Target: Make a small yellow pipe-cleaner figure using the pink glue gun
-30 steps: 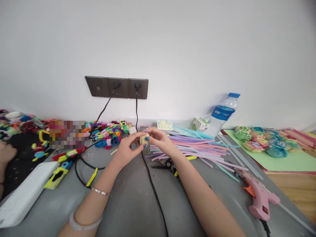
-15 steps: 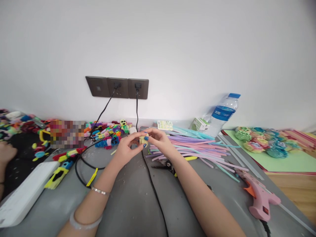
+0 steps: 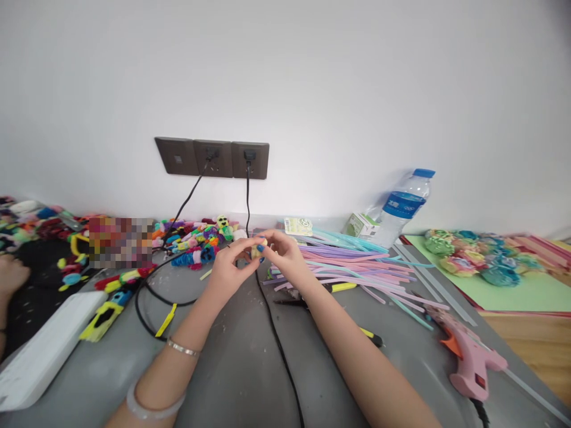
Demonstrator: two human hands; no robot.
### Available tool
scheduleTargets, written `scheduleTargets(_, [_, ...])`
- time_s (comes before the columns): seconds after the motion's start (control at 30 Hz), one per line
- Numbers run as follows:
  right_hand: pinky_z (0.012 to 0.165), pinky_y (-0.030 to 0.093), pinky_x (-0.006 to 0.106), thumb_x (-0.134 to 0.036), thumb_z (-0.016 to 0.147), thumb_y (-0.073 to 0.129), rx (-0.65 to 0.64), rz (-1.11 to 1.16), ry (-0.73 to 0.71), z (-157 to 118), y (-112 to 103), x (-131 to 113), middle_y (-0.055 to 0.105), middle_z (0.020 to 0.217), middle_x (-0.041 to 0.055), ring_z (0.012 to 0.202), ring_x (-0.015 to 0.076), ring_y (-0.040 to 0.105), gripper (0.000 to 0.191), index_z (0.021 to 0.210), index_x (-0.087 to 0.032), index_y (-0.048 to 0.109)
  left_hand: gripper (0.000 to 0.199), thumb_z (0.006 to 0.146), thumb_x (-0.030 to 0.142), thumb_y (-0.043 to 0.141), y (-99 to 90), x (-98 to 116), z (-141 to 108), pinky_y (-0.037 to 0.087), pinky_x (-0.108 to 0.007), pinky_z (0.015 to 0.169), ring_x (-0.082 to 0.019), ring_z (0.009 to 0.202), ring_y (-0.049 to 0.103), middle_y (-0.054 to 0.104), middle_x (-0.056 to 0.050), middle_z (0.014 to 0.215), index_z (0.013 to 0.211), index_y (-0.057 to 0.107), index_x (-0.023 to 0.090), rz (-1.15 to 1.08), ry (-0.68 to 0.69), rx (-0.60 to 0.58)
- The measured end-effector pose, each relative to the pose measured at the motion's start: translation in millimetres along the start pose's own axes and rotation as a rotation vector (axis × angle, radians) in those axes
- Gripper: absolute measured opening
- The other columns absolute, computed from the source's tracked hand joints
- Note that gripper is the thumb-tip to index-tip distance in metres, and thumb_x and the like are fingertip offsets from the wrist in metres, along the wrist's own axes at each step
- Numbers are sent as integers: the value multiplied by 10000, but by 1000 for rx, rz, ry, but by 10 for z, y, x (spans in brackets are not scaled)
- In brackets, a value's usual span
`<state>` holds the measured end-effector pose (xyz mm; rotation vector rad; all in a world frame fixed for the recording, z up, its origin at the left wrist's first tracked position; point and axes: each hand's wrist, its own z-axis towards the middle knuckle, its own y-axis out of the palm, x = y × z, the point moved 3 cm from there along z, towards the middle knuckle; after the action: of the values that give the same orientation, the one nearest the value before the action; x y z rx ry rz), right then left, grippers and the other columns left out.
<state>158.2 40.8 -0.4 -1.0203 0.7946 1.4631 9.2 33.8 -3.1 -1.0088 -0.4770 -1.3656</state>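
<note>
Left hand [image 3: 227,264], right hand [image 3: 288,255]: both bare, nails painted glossy blue, darkish shade. Left wrist has a thin silver-coloured bracelet [image 3: 182,348], metallic shine, surface looks patterned or linked, too small to tell which. Further up the same forearm: a thicker bangle [image 3: 154,412], whitish, slightly translucent, smooth, rounded band, plain colour all along the visible part. Both forearms bare as far as the view reaches.

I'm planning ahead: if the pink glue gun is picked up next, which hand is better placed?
Probably the right hand: the glue gun lies over on the right, and the left hand is farther from it.
</note>
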Motion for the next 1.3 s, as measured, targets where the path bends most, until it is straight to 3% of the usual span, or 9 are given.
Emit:
scheduleTargets(0.2, [756, 452, 316, -286, 792, 628, 45, 24, 11, -7, 22, -21, 677, 939, 46, 846, 188, 585, 175, 941, -205, 669, 305, 826, 170, 613, 36, 35, -20, 573, -249, 732, -156, 874, 667, 709, -71, 1123, 1119, 687, 215, 23, 19, 67])
scheduleTargets(0.37, [793, 478, 330, -374, 785, 678, -1, 110, 34, 5, 8, -9, 682, 927, 47, 870, 196, 609, 210, 911, -205, 676, 281, 824, 177, 623, 70, 63, -25, 563, -239, 697, -151, 853, 653, 698, -69, 1130, 1094, 687, 221, -37, -20, 58])
scheduleTargets(0.57, [801, 508, 332, -474, 739, 745, -33, 260, 115, 5, -9, 3, 691, 927, 43, 854, 190, 633, 309, 884, -206, 689, 505, 813, 203, 662, 101, 83, -42, 551, -249, 738, -176, 943, 666, 687, -73, 1096, 1298, 527, 239, -195, -98, 56])
scheduleTargets(0.73, [805, 513, 325, -483, 738, 754, -37, 262, 118, 6, -14, -2, 694, 923, 39, 856, 188, 640, 321, 893, -207, 699, 328, 824, 174, 625, 97, 112, -34, 547, -240, 736, -165, 940, 652, 671, -65, 1139, 1147, 623, 229, -135, -48, 41])
scheduleTargets(1.03, [901, 518, 370, -479, 766, 747, -21, 242, 84, -6, -71, -21, 706, 1029, 57, 980, 215, 649, 345, 1002, -236, 683, 269, 799, 250, 690, 51, 28, -27, 578, -285, 756, -192, 909, 674, 683, -76, 1035, 1055, 634, 194, -191, -91, 74])
scheduleTargets(1.3, [768, 504, 325, -441, 769, 752, -22, 149, 25, 19, -104, 55, 660, 949, 55, 880, 185, 630, 296, 915, -210, 638, 259, 822, 181, 637, 21, -10, -9, 574, -263, 755, -165, 889, 668, 683, -65, 1069, 1080, 654, 207, -16, -16, -2])
